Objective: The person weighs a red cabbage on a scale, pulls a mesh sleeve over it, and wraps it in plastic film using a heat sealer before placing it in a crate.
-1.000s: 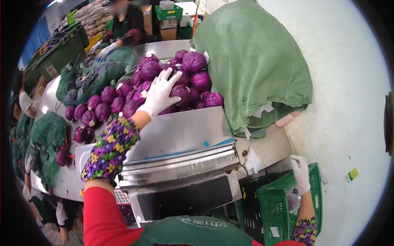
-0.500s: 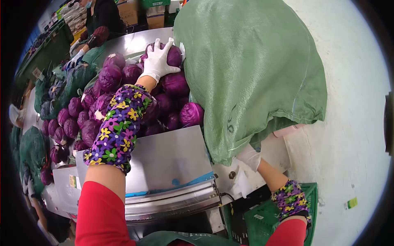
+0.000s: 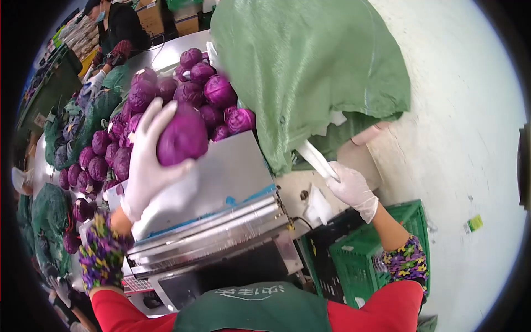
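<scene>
A purple cabbage (image 3: 185, 135) is gripped by my gloved left hand (image 3: 148, 171), thumb below and fingers over its left side, above the metal plate (image 3: 235, 174). Behind it more purple cabbages (image 3: 219, 91) lie heaped on the metal table. On the right, my gloved right hand (image 3: 354, 189) pinches the end of a white strip (image 3: 316, 159), which looks like thin plastic and runs up to the lower edge of a big green woven sack (image 3: 310, 66). A crumpled white piece (image 3: 318, 206) lies just left of this hand.
Below the plate is a machine with a metal bar (image 3: 210, 227). A green crate (image 3: 370, 249) stands lower right. Green net bags (image 3: 47, 213) lie on the left. A person (image 3: 119, 33) in dark clothes works at the back left, and another person's hands show lower left.
My left hand has brought a cabbage from the back of the heap toward me, over the plate. My right hand has come out from under the sack's edge, with the white strip in it.
</scene>
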